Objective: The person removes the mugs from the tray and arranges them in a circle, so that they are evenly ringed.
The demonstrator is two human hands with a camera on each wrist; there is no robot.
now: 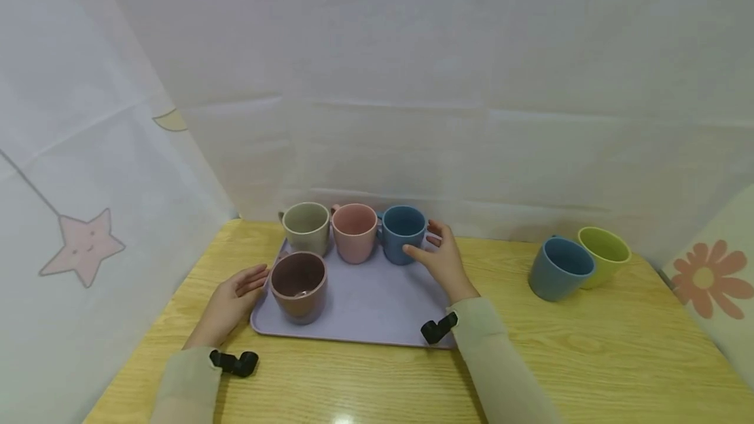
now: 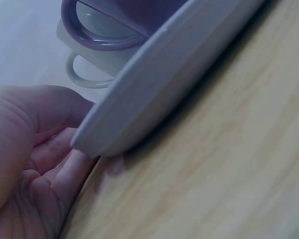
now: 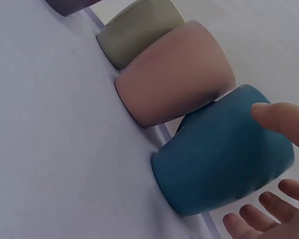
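In the head view a lilac tray (image 1: 377,309) lies on the wooden table. Along its back stand a grey-green mug (image 1: 306,228), a pink mug (image 1: 355,231) and a dark blue mug (image 1: 403,234), all upright. A brown-mauve mug (image 1: 299,293) stands at the tray's front left. My right hand (image 1: 442,260) is spread around the dark blue mug's right side. In the right wrist view its thumb (image 3: 276,118) lies at the mug's wall, while the other fingers stand apart from it. Beside the tray's left edge is my left hand (image 1: 232,300), its fingers loosely bent at the rim.
To the right on the table, a lighter blue mug (image 1: 559,270) and a yellow-green mug (image 1: 605,257) stand close together, both outside the tray. A pale cloth backdrop (image 1: 377,116) hangs behind the table and along its sides.
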